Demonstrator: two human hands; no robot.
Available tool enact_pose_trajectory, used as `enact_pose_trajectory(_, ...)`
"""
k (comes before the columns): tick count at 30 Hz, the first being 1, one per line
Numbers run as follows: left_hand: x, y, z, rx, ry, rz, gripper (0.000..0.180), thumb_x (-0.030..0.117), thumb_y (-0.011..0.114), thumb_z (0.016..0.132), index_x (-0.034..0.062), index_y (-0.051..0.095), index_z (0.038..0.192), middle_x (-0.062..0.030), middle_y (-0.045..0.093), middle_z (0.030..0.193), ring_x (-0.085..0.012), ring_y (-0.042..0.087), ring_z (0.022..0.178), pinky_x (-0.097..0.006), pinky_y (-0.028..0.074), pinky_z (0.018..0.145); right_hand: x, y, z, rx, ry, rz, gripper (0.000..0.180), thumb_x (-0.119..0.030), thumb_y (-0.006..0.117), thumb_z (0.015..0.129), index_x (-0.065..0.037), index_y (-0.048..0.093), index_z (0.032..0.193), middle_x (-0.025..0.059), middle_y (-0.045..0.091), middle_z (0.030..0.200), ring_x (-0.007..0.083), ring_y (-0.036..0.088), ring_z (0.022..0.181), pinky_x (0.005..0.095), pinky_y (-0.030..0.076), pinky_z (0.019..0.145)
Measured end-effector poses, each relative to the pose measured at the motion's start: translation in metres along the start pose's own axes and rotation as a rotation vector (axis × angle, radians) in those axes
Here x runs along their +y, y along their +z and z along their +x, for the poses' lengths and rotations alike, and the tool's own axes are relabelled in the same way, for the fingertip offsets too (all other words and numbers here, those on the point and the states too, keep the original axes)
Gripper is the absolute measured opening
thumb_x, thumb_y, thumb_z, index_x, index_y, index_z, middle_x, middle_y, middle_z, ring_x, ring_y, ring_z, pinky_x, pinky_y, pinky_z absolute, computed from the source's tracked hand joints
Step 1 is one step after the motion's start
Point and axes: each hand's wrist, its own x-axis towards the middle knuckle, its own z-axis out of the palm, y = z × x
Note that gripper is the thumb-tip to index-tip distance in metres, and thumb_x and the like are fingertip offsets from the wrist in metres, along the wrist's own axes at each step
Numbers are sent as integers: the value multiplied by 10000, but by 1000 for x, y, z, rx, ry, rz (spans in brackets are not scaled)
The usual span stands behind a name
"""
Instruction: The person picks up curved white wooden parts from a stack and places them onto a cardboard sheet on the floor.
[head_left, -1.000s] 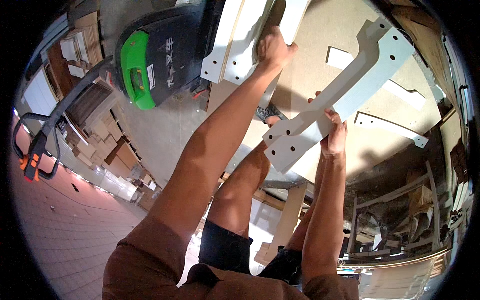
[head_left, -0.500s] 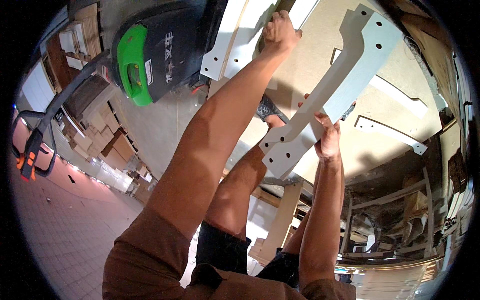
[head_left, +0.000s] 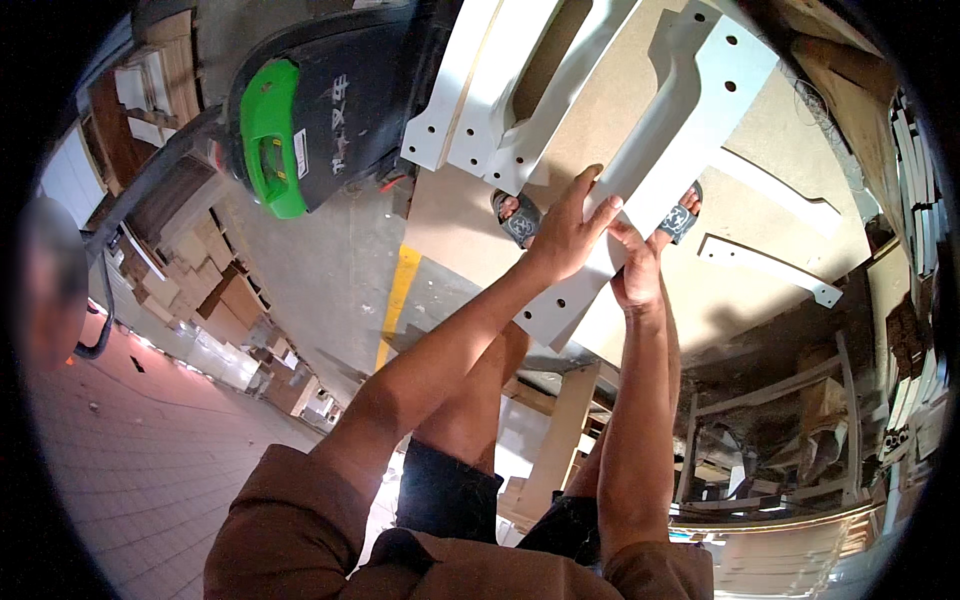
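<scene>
A long white notched panel (head_left: 690, 125) with dark round holes at its ends slants in front of me, above a beige board (head_left: 585, 125). My left hand (head_left: 568, 235) grips its left edge, thumb on the face. Close beside it, my right hand (head_left: 638, 275) is closed on the panel's lower right edge, its thumb on top. Further up and to the left lie similar white panels (head_left: 490, 115) with holes, side by side. A narrow white strip (head_left: 770, 265) with holes and another white cut piece (head_left: 785, 190) lie to the right of the held panel.
My sandalled feet (head_left: 518, 218) stand on the beige board. A black machine (head_left: 345, 120) with a green handle (head_left: 265, 140) is at upper left. A yellow floor line (head_left: 400, 300) runs nearby. A wooden frame (head_left: 770, 385) stands at right. A blurred person shows at far left.
My left hand has come down from the white panels at the top onto the held panel, beside my right hand. The held panel has shifted slightly left. A blurred person has appeared at far left.
</scene>
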Motion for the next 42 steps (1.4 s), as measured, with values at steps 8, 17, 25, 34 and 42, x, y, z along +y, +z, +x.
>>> enact_pose_trajectory(8, 14, 15, -3, -63, 143, -21, 1092, 499, 846, 773, -11, 248, 1532, -267, 448, 1465, -387, 453, 1374, -475, 374, 1155, 8, -7, 8, 37, -42, 228, 709, -599, 478, 971, -89, 470, 1464, 109, 554, 1391, 265, 529, 1278, 427, 435, 1084)
enact_pose_trajectory(17, 10, -3, 3, -52, 51, -26, 735, 274, 828, 814, 3, 470, 1397, -196, 593, 1301, -310, 589, 1207, -432, 461, 1038, 0, 6, 15, 38, -64, 168, 478, -474, 395, 1079, -116, 527, 1366, 83, 585, 1339, 228, 541, 1271, 431, 438, 1101)
enact_pose_trajectory(25, 20, -3, 0, -68, -44, 124, 715, 197, 831, 751, -5, 497, 1351, -202, 655, 1173, -322, 649, 1105, -417, 494, 990, -7, 17, 14, 43, -81, 204, 405, -384, 440, 1083, -57, 553, 1293, 93, 609, 1265, 205, 568, 1214, 428, 451, 1082)
enact_pose_trajectory(34, 5, -18, 31, 302, 251, 293, 734, 235, 853, 745, -10, 521, 1352, -238, 693, 1129, -382, 704, 983, -448, 564, 840, -31, 46, 56, 141, -171, -432, 775, -377, 661, 975, 64, 290, 1493, 257, 536, 1323, 311, 546, 1223, 428, 488, 1007)
enact_pose_trajectory(42, -28, -37, 98, 455, 372, 377, 639, 280, 796, 819, -42, 536, 1305, -253, 679, 1100, -432, 669, 987, -475, 540, 830, -36, 56, 147, 88, -240, -633, 751, -306, 667, 974, 70, 284, 1500, 292, 550, 1331, 356, 615, 1174, 409, 562, 931)
